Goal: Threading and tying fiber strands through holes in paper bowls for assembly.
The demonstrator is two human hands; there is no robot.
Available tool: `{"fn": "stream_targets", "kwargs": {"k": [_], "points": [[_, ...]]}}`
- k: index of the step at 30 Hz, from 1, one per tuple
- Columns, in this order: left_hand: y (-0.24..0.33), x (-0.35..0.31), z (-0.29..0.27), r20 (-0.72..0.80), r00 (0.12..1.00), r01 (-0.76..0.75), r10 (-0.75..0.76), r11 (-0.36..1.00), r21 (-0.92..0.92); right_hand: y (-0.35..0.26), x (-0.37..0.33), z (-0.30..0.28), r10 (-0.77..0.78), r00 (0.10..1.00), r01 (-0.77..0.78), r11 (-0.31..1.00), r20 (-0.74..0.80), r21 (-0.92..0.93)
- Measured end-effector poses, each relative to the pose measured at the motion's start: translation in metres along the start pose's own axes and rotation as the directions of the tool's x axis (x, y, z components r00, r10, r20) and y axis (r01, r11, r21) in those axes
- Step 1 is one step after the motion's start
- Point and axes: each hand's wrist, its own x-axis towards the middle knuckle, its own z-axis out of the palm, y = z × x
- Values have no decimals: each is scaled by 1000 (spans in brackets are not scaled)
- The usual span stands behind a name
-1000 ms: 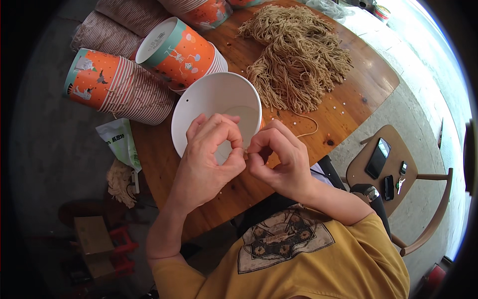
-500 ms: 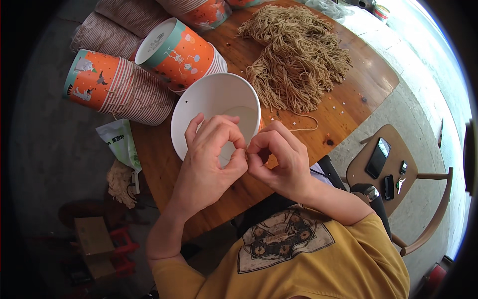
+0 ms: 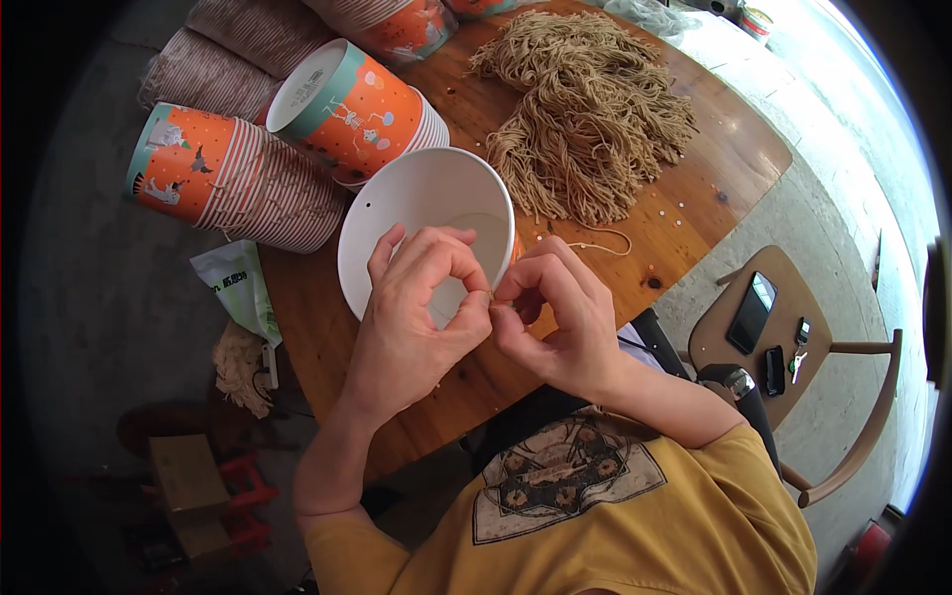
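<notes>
Left hand (image 3: pixel 412 322) and right hand (image 3: pixel 565 317) are held nearly tip to tip above the wooden table (image 3: pixel 714 208), with the forearms brought up from below. On each, thumb and forefinger are curled into a ring and closed at the tips; the left hand's other fingers are loosely raised, while the right hand's are folded in. A short bit of tan strand (image 3: pixel 493 296) is pinched between the fingertips, its remainder hidden by them.

Just beyond, a white bucket (image 3: pixel 426 178) is partly covered by the left hand. It is tilted on the table, mouth turned toward the camera; its smooth wall is pierced by a small dark hole (image 3: pixel 368 205) near the rim. Farther off, a limp, stringy cord heap (image 3: pixel 595 129) is piled on the boards, with one loose length curved out toward the right hand.

To the left, nested orange-and-teal buckets (image 3: pixel 362 119) are decorated with cartoon figures. Fine printing, too small to be read, is borne by one base; bold dark characters are carried by a white-and-green packet (image 3: pixel 238 283).
</notes>
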Motion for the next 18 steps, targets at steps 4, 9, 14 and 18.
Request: {"fn": "stream_targets", "kwargs": {"k": [4, 9, 14, 18], "points": [[1, -1, 0, 2, 1000, 4, -4, 1000, 5, 2, 0, 0, -35, 999, 35, 996, 4, -82], [-2, -1, 1, 23, 999, -23, 23, 999, 31, 2, 0, -4, 114, 991, -118, 992, 67, 54], [-8, -1, -1, 20, 1000, -16, 16, 1000, -2, 1, -2, -5, 170, 979, -187, 968, 108, 166], [-6, 0, -1, 29, 1000, 2, -2, 1000, -20, 3, -3, -5, 154, 981, -176, 962, 118, 207]]}}
